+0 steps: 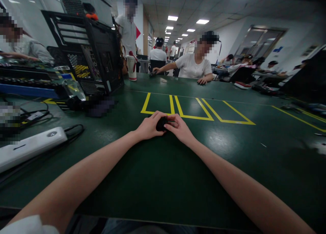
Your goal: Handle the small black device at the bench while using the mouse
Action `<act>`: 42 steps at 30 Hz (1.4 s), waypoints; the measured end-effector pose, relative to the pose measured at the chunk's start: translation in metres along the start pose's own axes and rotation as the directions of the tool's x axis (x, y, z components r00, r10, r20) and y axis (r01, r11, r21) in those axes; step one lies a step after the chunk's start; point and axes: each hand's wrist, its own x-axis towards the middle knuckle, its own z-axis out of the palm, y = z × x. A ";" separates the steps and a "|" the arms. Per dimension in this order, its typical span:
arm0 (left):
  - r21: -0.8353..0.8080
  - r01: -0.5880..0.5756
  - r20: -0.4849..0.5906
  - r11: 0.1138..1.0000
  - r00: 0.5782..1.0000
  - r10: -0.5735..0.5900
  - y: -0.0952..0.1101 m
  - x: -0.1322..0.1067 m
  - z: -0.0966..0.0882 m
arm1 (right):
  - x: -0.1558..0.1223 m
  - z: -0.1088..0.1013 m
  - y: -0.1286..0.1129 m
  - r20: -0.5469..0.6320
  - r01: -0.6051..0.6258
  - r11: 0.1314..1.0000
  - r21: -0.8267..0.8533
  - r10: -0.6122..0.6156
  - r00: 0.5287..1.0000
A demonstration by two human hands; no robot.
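Between my two hands, close to the green tabletop (142, 179), is a small dark rounded object (161, 124); its kind I cannot make out. My left hand (150, 127) curves round its left side, with the thumb low and the fingers over the top. On the other side, my right hand (180, 128) pinches its right edge between thumb and fingertips. Fingers cover much of the object. Just beyond the hands, yellow tape outlines (193, 118) mark the table.
At left stand a black computer case (102, 57) and a white power strip (30, 147) with a dark cable. A paper cup (131, 68) is at the far edge. Across the table a person (195, 66) holds a dark object (152, 73). Dark items (267, 90) lie at far right.
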 end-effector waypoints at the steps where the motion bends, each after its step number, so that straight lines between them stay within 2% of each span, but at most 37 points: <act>1: -0.004 0.001 0.002 1.000 1.000 -0.001 0.000 0.000 0.000 | 0.000 -0.001 0.000 0.014 -0.022 1.000 -0.004 0.022 1.000; 4: -0.013 0.000 0.003 1.000 1.000 0.000 0.000 0.000 -0.001 | -0.001 -0.004 -0.002 0.076 -0.052 0.999 -0.014 0.053 0.996; 8: -0.012 0.002 -0.002 1.000 1.000 -0.002 0.000 -0.001 0.000 | -0.002 -0.006 0.000 0.121 -0.019 0.998 0.054 0.012 0.993; 12: -0.016 0.008 -0.003 1.000 1.000 -0.008 0.001 -0.001 0.000 | 0.000 -0.006 0.003 0.082 -0.016 0.995 0.101 0.007 0.997; 16: -0.019 0.019 0.006 1.000 1.000 -0.018 0.001 -0.001 -0.001 | 0.002 -0.006 0.002 0.056 -0.033 0.997 0.068 0.029 0.998; 19: -0.013 0.016 0.013 1.000 1.000 -0.015 0.001 -0.001 -0.001 | 0.001 -0.007 0.000 0.095 -0.063 0.998 0.019 0.061 0.994; 23: -0.006 0.002 0.007 1.000 1.000 -0.002 0.000 -0.001 -0.001 | -0.001 -0.007 -0.001 0.135 -0.028 0.998 0.063 0.020 0.991; 31: -0.003 0.013 0.001 1.000 1.000 -0.012 0.000 0.000 0.000 | 0.002 -0.005 0.000 0.043 -0.049 0.994 0.095 0.045 0.998; 34: -0.009 0.014 0.011 1.000 1.000 -0.014 0.000 0.000 0.000 | 0.002 -0.007 0.000 0.083 -0.084 0.996 0.036 0.081 0.993; 37: -0.013 0.013 0.010 1.000 1.000 -0.013 0.000 0.000 -0.001 | 0.000 -0.009 0.000 0.132 -0.034 0.999 0.031 0.030 0.991; 42: -0.002 0.019 -0.001 1.000 1.000 -0.019 0.001 0.000 0.001 | -0.001 -0.006 -0.001 0.106 -0.029 0.996 0.083 0.020 0.994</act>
